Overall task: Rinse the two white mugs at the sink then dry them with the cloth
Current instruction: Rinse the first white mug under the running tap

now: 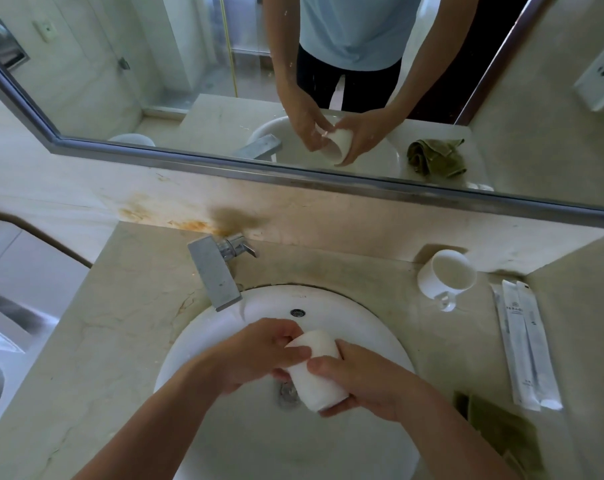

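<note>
Lying tilted over sink (pixel 259 441), mug (pixel 316 370) clamped by both hands, long axis far-left to near-right. Left hand (pixel 259 355) grips far end, right hand (pixel 366 382) wraps near end. Second mug (pixel 446 275) upright on desk (pixel 131 323), far right, nearer right hand. Cloth (pixel 494 424) near-right.

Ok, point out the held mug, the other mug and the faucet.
held mug (pixel 316 388): head view, side wall.
other mug (pixel 446 275): head view, inner wall.
faucet (pixel 214 275): head view, spout top.
</note>
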Available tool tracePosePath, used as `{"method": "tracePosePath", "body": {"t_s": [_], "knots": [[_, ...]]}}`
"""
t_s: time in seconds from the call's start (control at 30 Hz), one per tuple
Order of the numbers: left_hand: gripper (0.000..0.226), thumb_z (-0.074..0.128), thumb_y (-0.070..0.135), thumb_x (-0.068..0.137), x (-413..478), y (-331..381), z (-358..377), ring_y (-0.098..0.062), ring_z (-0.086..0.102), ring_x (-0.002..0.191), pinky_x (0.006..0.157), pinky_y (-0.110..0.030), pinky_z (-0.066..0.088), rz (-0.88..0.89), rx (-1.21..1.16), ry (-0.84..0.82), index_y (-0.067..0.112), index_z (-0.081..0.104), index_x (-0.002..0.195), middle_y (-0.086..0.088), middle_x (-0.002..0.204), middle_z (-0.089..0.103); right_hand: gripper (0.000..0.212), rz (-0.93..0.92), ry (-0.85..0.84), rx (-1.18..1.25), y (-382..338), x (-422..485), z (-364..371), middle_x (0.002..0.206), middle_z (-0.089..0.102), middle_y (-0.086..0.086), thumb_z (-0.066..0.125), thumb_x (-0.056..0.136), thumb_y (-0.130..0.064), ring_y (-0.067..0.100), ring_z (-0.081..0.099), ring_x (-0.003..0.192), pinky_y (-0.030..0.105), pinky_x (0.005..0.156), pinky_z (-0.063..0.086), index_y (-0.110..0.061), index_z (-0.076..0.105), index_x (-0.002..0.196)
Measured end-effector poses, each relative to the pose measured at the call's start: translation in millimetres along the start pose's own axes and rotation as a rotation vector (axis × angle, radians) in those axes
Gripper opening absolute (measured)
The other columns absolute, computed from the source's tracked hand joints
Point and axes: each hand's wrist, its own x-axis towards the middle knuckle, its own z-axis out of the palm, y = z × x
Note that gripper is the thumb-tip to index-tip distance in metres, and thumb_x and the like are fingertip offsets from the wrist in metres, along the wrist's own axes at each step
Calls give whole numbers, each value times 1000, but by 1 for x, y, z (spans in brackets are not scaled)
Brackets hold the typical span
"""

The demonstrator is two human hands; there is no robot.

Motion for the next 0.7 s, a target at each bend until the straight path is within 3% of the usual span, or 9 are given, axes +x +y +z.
{"method": "tracePosePath", "body": {"t_s": [0.1, 0.17, 0.27, 0.37, 0.47, 0.53, 0.57, 0.63, 0.7], "knots": [[16, 78, 30, 97, 0, 8, 6, -19, 71, 106, 101, -43, 58, 103, 77, 141, 29, 74, 112, 10, 114, 72, 51, -205, 173, -80, 4, 4, 0, 125, 73, -8, 84, 86, -32, 12, 74, 109, 38, 90, 66, -32, 57, 130], [47, 83, 43, 90, -2, 4, 14, -16, 63, 122, 103, -41, 58, 108, 51, 301, 40, 63, 134, 16, 133, 63, 61, -317, 429, -151, 2, 7, 8, 119, 71, -13, 88, 79, -44, 5, 72, 102, 25, 79, 64, -32, 56, 129], [80, 91, 46, 77, -2, -8, 34, -19, 69, 123, 104, -49, 60, 58, -308, 174, 33, 53, 146, 4, 137, 66, 84, -420, 694, -302, -4, 18, 26, 122, 64, -14, 89, 70, -55, 6, 67, 104, 17, 72, 56, -31, 48, 139], [76, 93, 31, 79, 7, -19, 53, -26, 75, 116, 99, -56, 62, 111, -577, 186, 25, 53, 143, -7, 131, 74, 95, -475, 546, -374, -4, 18, 40, 136, 56, -12, 80, 72, -57, 8, 60, 121, 27, 96, 58, -31, 37, 153], [60, 91, 22, 84, 14, -30, 51, -34, 76, 113, 99, -58, 61, 172, -643, 292, 18, 62, 137, -14, 122, 79, 63, -435, 368, -615, -11, 0, 25, 129, 68, -3, 68, 92, -31, 13, 68, 113, 30, 94, 59, -26, 46, 150], [60, 91, 25, 78, 17, -42, 46, -37, 75, 113, 97, -62, 59, 167, -636, 328, 19, 66, 132, -17, 121, 78, 23, -463, 573, -823, -29, -3, 13, 93, 73, 1, 55, 99, -15, 18, 66, 81, 36, 75, 57, -17, 69, 117], [63, 91, 28, 73, 18, -46, 44, -39, 74, 114, 98, -63, 58, 165, -628, 340, 20, 67, 130, -17, 122, 78, 18, -499, 698, -816, -42, 0, 12, 87, 71, 2, 52, 99, -12, 20, 63, 77, 37, 72, 54, -13, 70, 106], [66, 92, 34, 69, 21, -53, 43, -39, 72, 116, 97, -63, 58, 166, -601, 355, 22, 68, 129, -14, 121, 79, 34, -581, 710, -757, -76, 10, 21, 123, 71, 11, 52, 100, -9, 24, 64, 106, 35, 94, 53, -9, 64, 131], [55, 91, 28, 78, 26, -57, 39, -31, 76, 111, 92, -54, 65, 180, -579, 354, 23, 68, 128, -8, 118, 81, 64, -578, 475, -702, -107, 28, 39, 165, 42, 13, 51, 101, -5, 25, 42, 150, 32, 121, 33, -8, 33, 163]]}}
